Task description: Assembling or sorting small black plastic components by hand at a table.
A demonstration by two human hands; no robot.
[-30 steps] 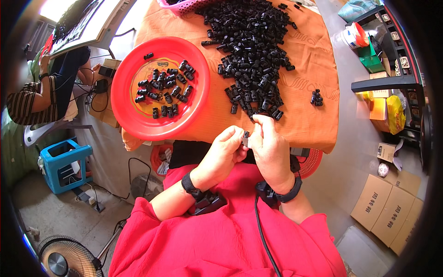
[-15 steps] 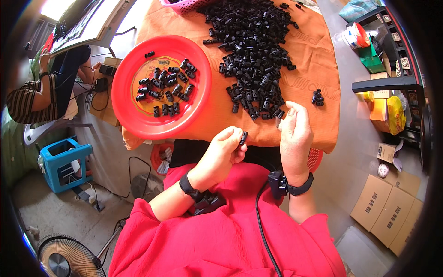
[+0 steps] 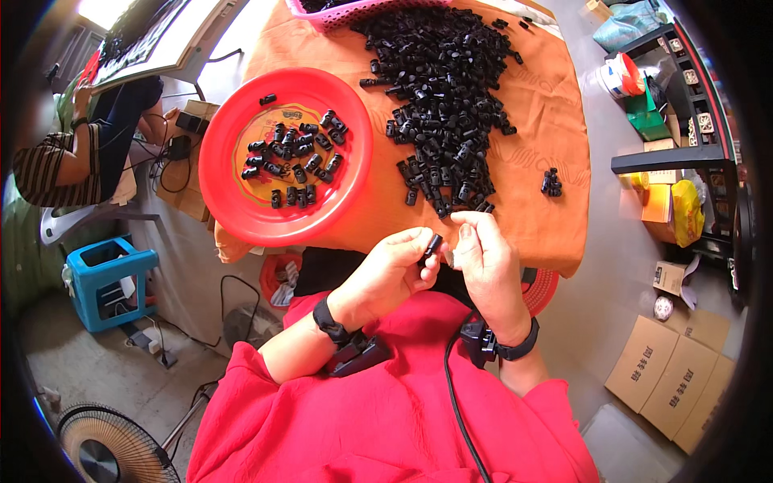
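Currently left hand [image 3: 392, 270] pinches a small black plastic clip [image 3: 432, 246] between thumb and fingers [image 3: 420, 238], held up at the near edge of the counter [image 3: 547, 121], just over the red-shirted lap. Right hand [image 3: 483, 258] sits just right of it, fingers curled in toward the clip, thumb near a small pale part [image 3: 452, 259]; cannot tell if that part is actually gripped. Both hands close together, nearly touching at the clip. Black bands on both wrists.

Orange cloth covers the counter. Big loose pile of black clips [image 3: 443, 88] far and centre, spreading toward the near edge right above the hands. Red round tray [image 3: 233, 209] to the left, overhanging the counter edge, holds a smaller batch of the same black pieces. One small cluster of clips [image 3: 551, 182] lies apart on the right of the cloth. Pink basket [image 3: 354, 10] at the far edge. Another person's striped sleeve [image 3: 48, 165] at far left; blue stool [image 3: 109, 282] and fan [image 3: 101, 447] on the floor, cardboard boxes [image 3: 672, 378] near right
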